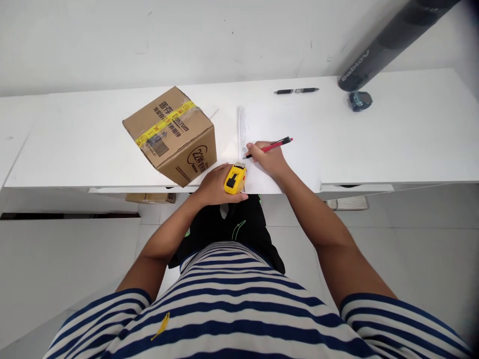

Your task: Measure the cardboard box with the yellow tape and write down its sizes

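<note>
My left hand point(215, 185) is closed round a yellow tape measure point(235, 178) at the near edge of the white table point(392, 134). My right hand point(268, 159) grips a red pen point(271, 146), its tip down on a white sheet of paper point(284, 124) that lies in front of me. A brown cardboard box point(172, 134) with yellow tape stands just left of my left hand, turned corner-on toward me.
A black pen point(296, 90) lies at the back of the table. A dark cylinder point(389, 37) leans in from the upper right, with a small dark object point(359, 100) beneath it. Flat cardboard point(150, 198) sits under the table.
</note>
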